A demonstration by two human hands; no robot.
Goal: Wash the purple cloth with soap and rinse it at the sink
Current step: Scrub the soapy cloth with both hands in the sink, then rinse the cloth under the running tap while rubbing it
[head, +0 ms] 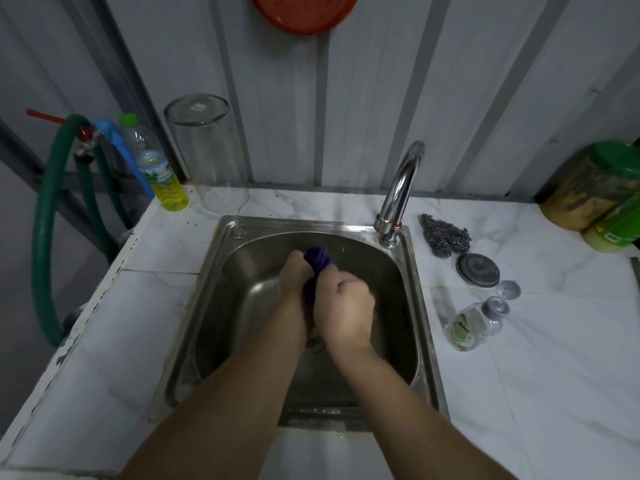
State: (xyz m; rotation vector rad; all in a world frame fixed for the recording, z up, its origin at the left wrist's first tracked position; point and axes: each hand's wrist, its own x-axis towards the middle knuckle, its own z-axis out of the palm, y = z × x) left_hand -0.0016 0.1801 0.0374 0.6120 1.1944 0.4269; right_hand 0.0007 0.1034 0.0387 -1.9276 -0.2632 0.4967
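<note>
Purple and twisted into a tight rope, the cloth (317,263) sits over the middle of the steel sink (420,299), caught between both hands; its bunched top end pokes up just beyond the knuckles, and a darker strip of it shows in the gap between the two fists. The left hand (294,275) is curled closed around the far part of the cloth, fingers wrapped under and hidden; the right hand (344,308) is clenched into a fist on the near part, thumb side up, pressed close against the left wrist. Both forearms reach in from the near edge of the basin. The chrome tap (401,188) stands at the sink's back right corner, its spout arching over the basin; whether water runs from it cannot be told. On the white counter (519,375) to the right lie a steel scourer (446,237), a round metal lid (478,270) and a small clear soap bottle (465,329) on its side; a bottle of yellow liquid (162,178) stands at the back left.
</note>
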